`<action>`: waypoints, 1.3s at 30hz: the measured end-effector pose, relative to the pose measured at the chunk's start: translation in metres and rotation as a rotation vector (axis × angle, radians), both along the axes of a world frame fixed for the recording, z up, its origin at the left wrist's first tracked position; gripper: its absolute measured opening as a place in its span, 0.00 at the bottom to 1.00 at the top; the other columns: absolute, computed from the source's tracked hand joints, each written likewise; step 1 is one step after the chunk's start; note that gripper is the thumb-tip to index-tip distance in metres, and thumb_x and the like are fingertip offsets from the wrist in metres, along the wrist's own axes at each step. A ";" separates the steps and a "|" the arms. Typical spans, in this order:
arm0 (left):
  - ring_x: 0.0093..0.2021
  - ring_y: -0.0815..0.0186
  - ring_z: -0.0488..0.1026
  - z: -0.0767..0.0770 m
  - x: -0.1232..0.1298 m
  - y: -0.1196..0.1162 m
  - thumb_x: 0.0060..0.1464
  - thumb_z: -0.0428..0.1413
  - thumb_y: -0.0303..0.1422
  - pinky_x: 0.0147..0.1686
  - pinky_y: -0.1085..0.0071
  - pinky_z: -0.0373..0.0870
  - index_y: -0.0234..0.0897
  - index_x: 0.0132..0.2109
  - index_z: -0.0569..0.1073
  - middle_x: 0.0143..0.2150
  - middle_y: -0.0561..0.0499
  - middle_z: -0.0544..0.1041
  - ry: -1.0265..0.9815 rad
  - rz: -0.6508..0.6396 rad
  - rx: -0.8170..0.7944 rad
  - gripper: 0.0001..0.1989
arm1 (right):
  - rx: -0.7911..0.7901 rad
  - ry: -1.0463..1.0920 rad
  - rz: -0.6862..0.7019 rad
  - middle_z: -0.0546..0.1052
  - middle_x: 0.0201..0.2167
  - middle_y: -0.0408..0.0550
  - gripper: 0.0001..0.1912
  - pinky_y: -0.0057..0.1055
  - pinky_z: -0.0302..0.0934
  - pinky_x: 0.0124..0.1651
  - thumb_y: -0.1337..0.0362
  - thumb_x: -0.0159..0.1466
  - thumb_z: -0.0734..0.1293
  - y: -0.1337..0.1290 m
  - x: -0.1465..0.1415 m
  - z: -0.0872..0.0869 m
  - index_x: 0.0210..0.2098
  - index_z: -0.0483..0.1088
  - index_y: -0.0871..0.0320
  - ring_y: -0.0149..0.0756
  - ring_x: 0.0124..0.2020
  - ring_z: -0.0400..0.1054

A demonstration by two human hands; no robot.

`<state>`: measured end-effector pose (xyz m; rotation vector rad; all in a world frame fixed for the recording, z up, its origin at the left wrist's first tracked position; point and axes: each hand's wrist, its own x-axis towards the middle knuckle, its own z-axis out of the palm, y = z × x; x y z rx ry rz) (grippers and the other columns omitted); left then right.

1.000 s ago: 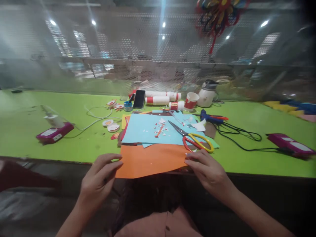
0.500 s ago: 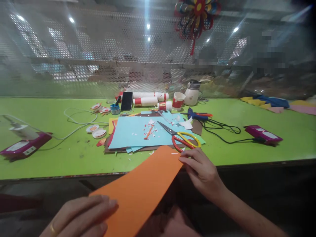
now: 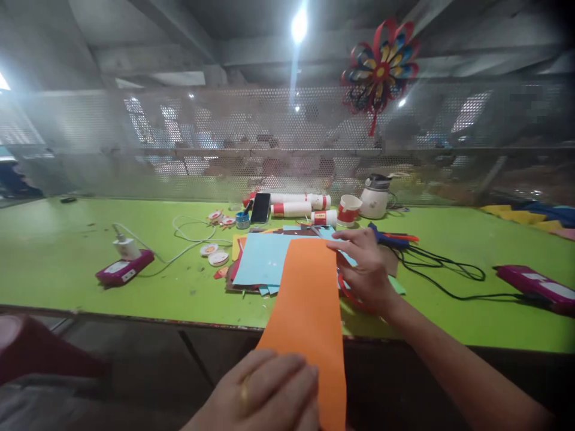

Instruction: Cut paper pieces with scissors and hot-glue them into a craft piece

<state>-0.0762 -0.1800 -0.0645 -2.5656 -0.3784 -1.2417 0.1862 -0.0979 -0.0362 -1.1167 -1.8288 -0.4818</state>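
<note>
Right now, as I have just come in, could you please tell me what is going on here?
A person is holding an orange sheet, with the left hand at its near end and the right hand at its far right corner. Its far part is over blue paper; its near part extends past the edge of the green table. A red handle shows partly beneath the right hand.

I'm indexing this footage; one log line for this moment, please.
left hand: holds orange sheet, near end | right hand: at far end | light-blue paper: partly covered | phone: beyond
</note>
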 end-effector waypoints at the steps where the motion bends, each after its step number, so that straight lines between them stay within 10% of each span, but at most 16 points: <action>1: 0.39 0.61 0.76 0.004 0.008 0.007 0.59 0.47 0.27 0.35 0.65 0.76 0.42 0.44 0.74 0.39 0.48 0.81 0.037 -0.038 0.069 0.13 | -0.052 -0.043 0.002 0.74 0.39 0.56 0.10 0.45 0.62 0.45 0.75 0.62 0.63 0.008 0.001 -0.002 0.37 0.75 0.60 0.46 0.44 0.62; 5: 0.35 0.60 0.72 -0.004 0.034 0.029 0.58 0.43 0.21 0.34 0.63 0.72 0.36 0.38 0.72 0.34 0.42 0.77 0.080 0.128 -0.108 0.13 | -0.264 -0.191 0.000 0.74 0.39 0.59 0.16 0.50 0.62 0.45 0.81 0.57 0.62 0.010 0.007 -0.015 0.42 0.74 0.64 0.49 0.43 0.61; 14: 0.31 0.60 0.65 -0.036 0.058 0.039 0.60 0.46 0.24 0.31 0.63 0.64 0.35 0.37 0.71 0.30 0.45 0.73 0.048 0.151 -0.287 0.09 | -0.742 -0.178 0.273 0.69 0.48 0.51 0.24 0.40 0.59 0.54 0.79 0.59 0.64 -0.096 -0.012 -0.024 0.53 0.65 0.55 0.41 0.50 0.60; 22: 0.36 0.61 0.67 -0.043 0.047 0.042 0.59 0.49 0.21 0.36 0.63 0.66 0.34 0.42 0.70 0.35 0.46 0.74 0.046 0.033 -0.324 0.08 | -0.493 -0.100 0.228 0.72 0.36 0.55 0.13 0.41 0.59 0.42 0.75 0.66 0.57 -0.079 -0.018 -0.053 0.36 0.73 0.63 0.41 0.39 0.60; 39: 0.43 0.66 0.72 -0.038 0.016 0.040 0.57 0.53 0.23 0.43 0.69 0.67 0.37 0.35 0.70 0.40 0.48 0.75 -0.109 0.080 -0.701 0.05 | -0.666 0.067 0.267 0.72 0.30 0.50 0.08 0.34 0.60 0.42 0.72 0.64 0.65 -0.070 -0.010 -0.042 0.27 0.70 0.63 0.35 0.35 0.65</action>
